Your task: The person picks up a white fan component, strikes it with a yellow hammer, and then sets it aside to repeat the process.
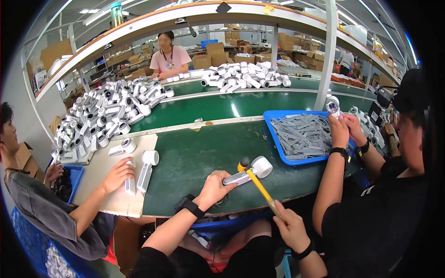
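My left hand (215,189) is closed around the grip end of a white handheld device (262,167) with a grey strip along its handle and a round head, lying on the green bench top. My right hand (294,227) grips the handle of a mallet (260,185) with a yellow shaft and a small black-and-yellow head. The mallet head is over the device's handle, close to where it joins the round head; whether they touch I cannot tell. Left of my hands, another similar device (146,172) lies on the edge of a cardboard sheet.
A blue tray (291,162) of grey strips stands at right, where a co-worker (366,185) holds a device. At left, another co-worker's hand (119,176) rests on a device on the cardboard sheet (104,171). Piles of devices (111,109) lie behind, under a shelf (204,13).
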The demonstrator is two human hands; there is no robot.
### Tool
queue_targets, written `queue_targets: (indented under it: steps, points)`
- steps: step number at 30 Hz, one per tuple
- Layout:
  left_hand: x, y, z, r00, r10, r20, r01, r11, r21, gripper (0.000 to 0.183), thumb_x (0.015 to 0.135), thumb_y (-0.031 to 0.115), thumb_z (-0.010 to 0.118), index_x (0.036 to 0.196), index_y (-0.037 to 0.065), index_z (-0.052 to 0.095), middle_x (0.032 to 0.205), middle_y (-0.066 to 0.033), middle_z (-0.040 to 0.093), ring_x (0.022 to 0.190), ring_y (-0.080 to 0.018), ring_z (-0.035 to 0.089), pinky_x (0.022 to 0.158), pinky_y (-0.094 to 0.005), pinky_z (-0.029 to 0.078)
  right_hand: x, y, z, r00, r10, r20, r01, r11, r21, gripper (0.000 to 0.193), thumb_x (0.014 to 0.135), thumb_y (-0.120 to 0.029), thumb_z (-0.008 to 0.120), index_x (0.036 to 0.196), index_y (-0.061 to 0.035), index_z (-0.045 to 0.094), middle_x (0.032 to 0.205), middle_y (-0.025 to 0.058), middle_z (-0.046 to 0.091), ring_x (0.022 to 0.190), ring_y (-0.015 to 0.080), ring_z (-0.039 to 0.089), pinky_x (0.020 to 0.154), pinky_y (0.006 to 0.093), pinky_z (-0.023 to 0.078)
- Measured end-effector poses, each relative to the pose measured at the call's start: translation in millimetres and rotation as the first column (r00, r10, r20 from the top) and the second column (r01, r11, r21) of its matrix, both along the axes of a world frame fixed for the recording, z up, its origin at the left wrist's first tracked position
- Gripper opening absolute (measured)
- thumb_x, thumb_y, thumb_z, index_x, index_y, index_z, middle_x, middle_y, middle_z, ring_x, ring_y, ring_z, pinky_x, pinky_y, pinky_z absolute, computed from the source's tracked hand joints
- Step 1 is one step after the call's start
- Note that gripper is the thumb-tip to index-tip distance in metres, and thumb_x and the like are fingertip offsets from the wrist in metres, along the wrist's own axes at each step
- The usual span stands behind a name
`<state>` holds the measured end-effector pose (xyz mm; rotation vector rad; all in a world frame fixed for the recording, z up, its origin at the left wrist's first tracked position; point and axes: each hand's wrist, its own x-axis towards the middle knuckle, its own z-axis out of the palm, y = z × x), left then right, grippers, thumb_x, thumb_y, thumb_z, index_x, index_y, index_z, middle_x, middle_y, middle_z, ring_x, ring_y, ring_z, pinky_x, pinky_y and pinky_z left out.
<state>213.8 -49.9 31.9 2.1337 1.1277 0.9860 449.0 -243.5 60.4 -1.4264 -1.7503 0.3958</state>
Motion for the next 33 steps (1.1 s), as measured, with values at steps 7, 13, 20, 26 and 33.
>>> queue_targets:
  steps: [7,13,20,26,33]
  points:
    - [2.4,1.4,-0.4,1.0,0.007,0.016,-0.008,0.998,0.054,0.026,0.078,0.017,0.079,0.092,-0.001,0.069,0.087,-0.0193,0.066,0.08,-0.0325,0.064,0.075,-0.0391,0.051,-4.8,2.7,-2.1,1.0,0.0,0.016,-0.001,0.997,0.073,0.053,0.086,0.004,0.063,0.137,-0.001,0.053,0.081,0.0147,0.056,0.069,0.0231,0.054,0.065,0.0301,0.045]
    - [3.7,1.1,-1.6,1.0,0.013,0.023,-0.015,0.996,0.086,0.024,0.077,0.016,0.079,0.091,-0.001,0.068,0.086,-0.0187,0.065,0.082,-0.0345,0.063,0.076,-0.0408,0.05,-7.8,-2.4,18.9,0.999,-0.048,-0.019,0.05,0.992,0.113,0.051,0.087,0.001,0.063,0.137,-0.0009,0.053,0.077,0.0144,0.053,0.066,0.0264,0.053,0.064,0.0332,0.045]
    - [10.7,-6.7,7.5,0.998,0.054,-0.035,-0.048,0.987,0.153,0.028,0.08,0.022,0.077,0.093,-0.001,0.068,0.092,-0.0191,0.066,0.091,-0.0358,0.063,0.083,-0.0425,0.05,-2.0,1.7,4.3,0.999,-0.037,0.022,0.037,0.999,0.004,0.05,0.089,-0.001,0.063,0.138,-0.001,0.052,0.074,0.0142,0.051,0.064,0.0259,0.052,0.063,0.0328,0.044]
    - [23.7,2.6,5.9,0.997,0.034,-0.067,-0.028,0.995,0.091,0.029,0.081,0.025,0.076,0.091,-0.001,0.068,0.093,-0.0196,0.067,0.094,-0.0356,0.062,0.085,-0.0426,0.049,-5.4,0.7,7.1,0.999,-0.042,0.001,0.042,0.999,0.016,0.053,0.089,-0.001,0.063,0.14,-0.0012,0.05,0.075,0.0136,0.052,0.065,0.0221,0.053,0.064,0.0315,0.044]
    - [26.6,7.7,0.3,1.0,-0.001,0.026,-0.002,0.996,0.088,0.026,0.078,0.021,0.078,0.087,-0.001,0.068,0.087,-0.0197,0.065,0.086,-0.035,0.062,0.079,-0.0425,0.049,-1.8,-2.2,0.0,0.989,-0.041,0.142,0.044,0.999,-0.021,0.053,0.088,-0.002,0.064,0.139,-0.0026,0.051,0.077,0.0153,0.053,0.066,0.0292,0.055,0.063,0.0358,0.046]
